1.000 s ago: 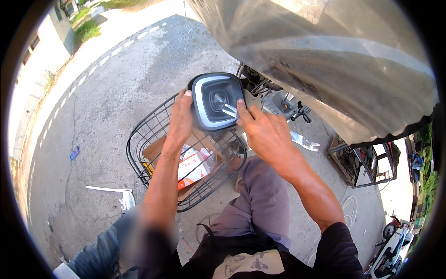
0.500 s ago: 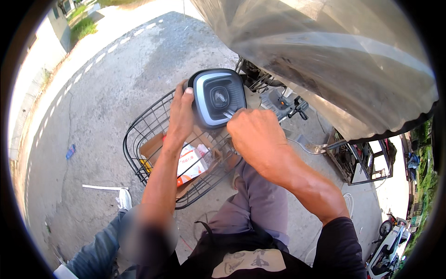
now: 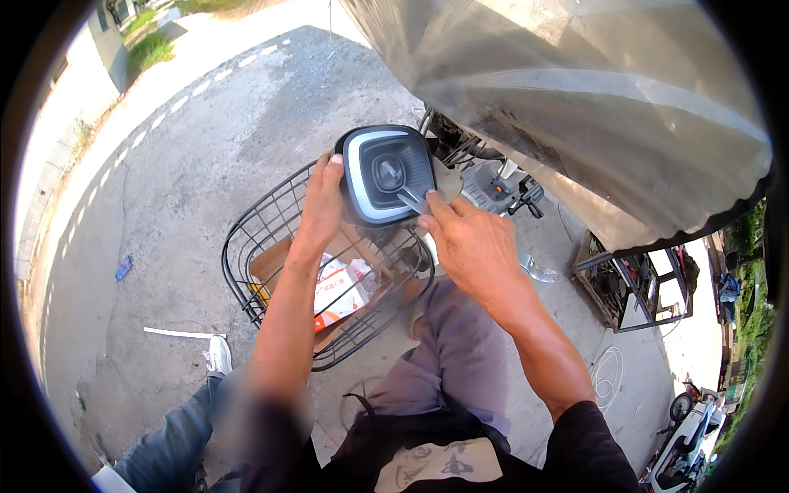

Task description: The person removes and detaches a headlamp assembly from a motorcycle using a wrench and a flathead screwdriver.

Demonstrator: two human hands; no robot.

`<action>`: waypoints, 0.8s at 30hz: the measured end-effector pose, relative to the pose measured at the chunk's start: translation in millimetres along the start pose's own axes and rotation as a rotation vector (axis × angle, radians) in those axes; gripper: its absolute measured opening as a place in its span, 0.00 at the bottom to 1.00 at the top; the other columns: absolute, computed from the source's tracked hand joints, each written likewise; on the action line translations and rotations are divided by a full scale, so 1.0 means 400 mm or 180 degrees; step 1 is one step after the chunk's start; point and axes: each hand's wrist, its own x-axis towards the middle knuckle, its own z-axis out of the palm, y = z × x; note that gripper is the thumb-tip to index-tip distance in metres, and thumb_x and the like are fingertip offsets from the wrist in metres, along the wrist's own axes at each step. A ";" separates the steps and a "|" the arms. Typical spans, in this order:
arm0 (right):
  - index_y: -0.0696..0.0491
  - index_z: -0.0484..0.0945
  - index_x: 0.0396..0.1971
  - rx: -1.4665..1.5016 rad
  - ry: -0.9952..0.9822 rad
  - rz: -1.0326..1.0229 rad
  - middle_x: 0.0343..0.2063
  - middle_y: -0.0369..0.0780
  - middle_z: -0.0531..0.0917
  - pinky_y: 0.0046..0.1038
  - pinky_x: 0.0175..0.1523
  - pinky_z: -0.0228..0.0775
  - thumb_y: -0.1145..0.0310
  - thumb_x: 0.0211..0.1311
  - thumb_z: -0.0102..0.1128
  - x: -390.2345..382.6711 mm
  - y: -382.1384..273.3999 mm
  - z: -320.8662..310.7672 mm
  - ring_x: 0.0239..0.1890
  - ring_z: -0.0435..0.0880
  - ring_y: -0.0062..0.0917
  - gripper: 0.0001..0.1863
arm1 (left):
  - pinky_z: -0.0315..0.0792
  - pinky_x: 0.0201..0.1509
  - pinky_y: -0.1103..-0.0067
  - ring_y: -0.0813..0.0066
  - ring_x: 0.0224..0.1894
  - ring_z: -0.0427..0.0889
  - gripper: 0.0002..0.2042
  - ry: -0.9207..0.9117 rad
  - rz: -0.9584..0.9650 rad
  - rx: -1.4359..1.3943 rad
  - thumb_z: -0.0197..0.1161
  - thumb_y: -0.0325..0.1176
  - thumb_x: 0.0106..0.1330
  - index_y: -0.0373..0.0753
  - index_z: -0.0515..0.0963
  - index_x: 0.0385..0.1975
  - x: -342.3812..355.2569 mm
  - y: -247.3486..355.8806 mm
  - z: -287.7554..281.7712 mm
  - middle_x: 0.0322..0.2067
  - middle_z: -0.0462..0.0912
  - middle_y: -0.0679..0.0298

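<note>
- At the left rim of a squarish black container, the left hand grasps with its thumb over the edge; its other fingers go behind the wall, so their exact hold cannot be told.
- By the lower right corner, the right hand seems to pinch a pale pronged piece between thumb and forefinger; the prongs point over the container's inside; whether a finger also bears on the rim, I cannot tell.
- The step in hand looks like bracing the container with the left while the right handles the piece; the next move would call for a firm left hold and a light, controlled pinch.
- Both things are held up above a wire basket; in it sit a cardboard box and a white-and-orange packet, partly covered by the left forearm.
- Farther out, a translucent sheet hides much at upper right; a blur veils the left sleeve; a denim leg is cut off by the dark rim; the container's underside is out of sight.
</note>
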 end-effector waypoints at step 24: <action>0.51 0.82 0.59 0.0082 0.0043 -0.0013 0.33 0.45 0.86 0.46 0.33 0.77 0.61 0.79 0.61 0.000 0.056 -0.066 0.32 0.89 0.45 0.17 | 0.67 0.75 0.68 0.58 0.68 0.78 0.28 0.0135 0.0200 0.0293 0.46 0.44 0.86 0.28 0.66 0.75 -0.010 0.001 0.005 0.65 0.79 0.43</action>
